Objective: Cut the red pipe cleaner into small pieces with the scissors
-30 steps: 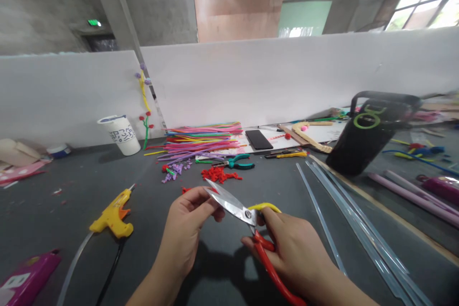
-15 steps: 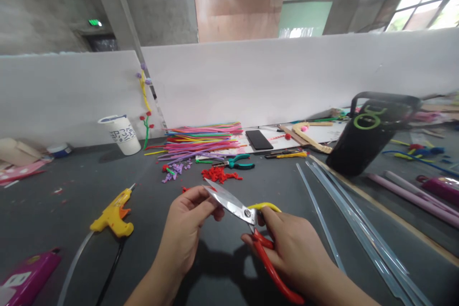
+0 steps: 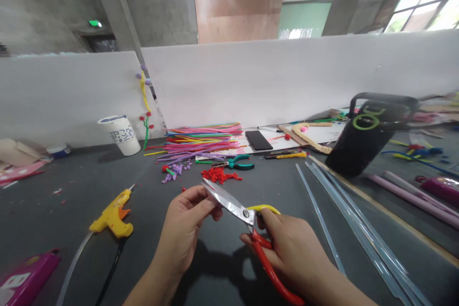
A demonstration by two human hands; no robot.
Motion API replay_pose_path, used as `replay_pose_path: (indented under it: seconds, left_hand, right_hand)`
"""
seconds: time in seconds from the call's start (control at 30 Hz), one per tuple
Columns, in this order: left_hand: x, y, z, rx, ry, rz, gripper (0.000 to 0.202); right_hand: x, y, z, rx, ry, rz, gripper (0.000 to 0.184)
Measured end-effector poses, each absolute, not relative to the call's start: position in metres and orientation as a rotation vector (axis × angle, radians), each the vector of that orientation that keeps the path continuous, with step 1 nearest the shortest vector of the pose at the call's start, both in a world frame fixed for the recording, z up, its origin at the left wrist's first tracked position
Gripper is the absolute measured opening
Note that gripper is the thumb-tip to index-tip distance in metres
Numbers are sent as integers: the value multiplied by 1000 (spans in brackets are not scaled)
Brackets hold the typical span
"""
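My right hand (image 3: 290,236) grips a pair of scissors (image 3: 229,203) with red and yellow handles. The blades point up and to the left, over the fingers of my left hand (image 3: 188,224). Thumb and fingertips of the left hand are pinched together at the blade tips; whatever they hold is hidden. Just beyond the hands lies a heap of short red pipe cleaner pieces (image 3: 222,175). Left of that heap are purple pieces (image 3: 175,172), with a bit of red and green among them.
Teal-handled pliers (image 3: 238,162) and a pipe cleaner bundle (image 3: 204,141) lie behind the heaps. To the left are a yellow glue gun (image 3: 114,214) and a white cup (image 3: 122,136). Clear glue sticks (image 3: 344,205) and a black bottle (image 3: 366,138) occupy the right.
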State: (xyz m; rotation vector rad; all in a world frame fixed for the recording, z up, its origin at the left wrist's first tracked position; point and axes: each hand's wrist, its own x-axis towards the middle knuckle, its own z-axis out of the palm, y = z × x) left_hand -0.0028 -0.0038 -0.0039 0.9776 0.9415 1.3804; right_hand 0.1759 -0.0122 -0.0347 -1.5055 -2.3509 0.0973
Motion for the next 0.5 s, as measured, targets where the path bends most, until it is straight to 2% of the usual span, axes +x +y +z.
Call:
replay_pose_path:
  seconds: [0.17,0.27,0.5]
  left_hand:
    - [-4,-3,-4,946,945,1404,3]
    - [-5,-3,-4,922,962,1392,2]
    - [5,-5,-7,955,928,1045,7]
  right_hand:
    - [177,-10,-36,-1499,-2338,71,38]
    - [178,-9,-35,-1501,-2256,171,33]
    - [169,0,-18,-1315,-1712,1111,15]
